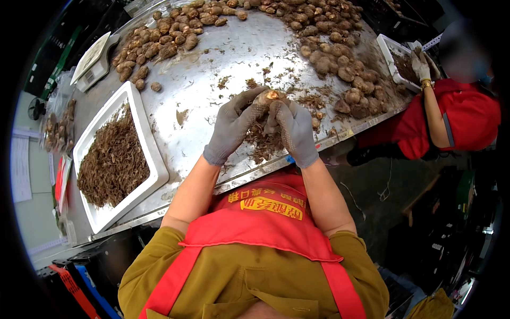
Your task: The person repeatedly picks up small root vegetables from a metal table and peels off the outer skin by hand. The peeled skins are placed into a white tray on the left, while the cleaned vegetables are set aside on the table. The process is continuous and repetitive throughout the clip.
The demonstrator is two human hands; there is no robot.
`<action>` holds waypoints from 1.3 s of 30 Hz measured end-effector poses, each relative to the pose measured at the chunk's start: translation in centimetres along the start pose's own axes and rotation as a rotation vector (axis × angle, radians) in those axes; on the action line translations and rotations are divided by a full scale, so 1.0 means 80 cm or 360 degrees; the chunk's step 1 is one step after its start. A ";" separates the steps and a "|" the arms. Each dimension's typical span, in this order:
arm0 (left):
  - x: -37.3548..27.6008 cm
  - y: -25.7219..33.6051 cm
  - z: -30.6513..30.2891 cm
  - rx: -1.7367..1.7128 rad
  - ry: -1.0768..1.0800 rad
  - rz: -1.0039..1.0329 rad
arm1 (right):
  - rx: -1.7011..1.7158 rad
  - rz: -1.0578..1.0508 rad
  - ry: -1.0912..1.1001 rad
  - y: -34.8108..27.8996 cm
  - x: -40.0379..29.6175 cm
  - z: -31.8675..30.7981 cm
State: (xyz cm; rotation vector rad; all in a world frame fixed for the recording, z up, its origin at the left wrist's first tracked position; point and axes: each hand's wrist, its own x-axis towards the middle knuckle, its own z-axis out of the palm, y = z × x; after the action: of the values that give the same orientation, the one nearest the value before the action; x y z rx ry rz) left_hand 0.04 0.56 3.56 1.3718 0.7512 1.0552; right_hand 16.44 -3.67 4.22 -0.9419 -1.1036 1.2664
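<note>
Both my hands wear grey knit work gloves and meet over the near part of a metal table (187,139). Between them is a brown taro corm (266,97) with a pale, exposed spot at its top. My left hand (238,123) grips it from the left side. Fingers of my right hand (293,129) are closed against its right side and hide part of it. Under the hands lies a heap of brown fibrous peelings (263,149). More scraps of fibre (310,101) are strewn on the metal just beyond.
A white foam tray (153,157) of brown fibres stands at left, near a weighing scale (92,62). Taro corms pile up at back left (163,38) and right (326,56). A gloved co-worker (466,107) is at the right beside another foam tray (384,46).
</note>
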 end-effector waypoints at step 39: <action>0.005 -0.019 -0.010 -0.0602 0.0239 -0.0730 | -0.0388 0.0113 0.0026 0.070 -0.007 -0.032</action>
State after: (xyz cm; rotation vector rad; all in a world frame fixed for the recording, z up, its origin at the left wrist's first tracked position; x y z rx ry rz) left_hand -0.33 1.37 2.03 0.7562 0.8734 0.8807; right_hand 17.57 -3.58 -1.88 -1.1807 -1.2401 1.1958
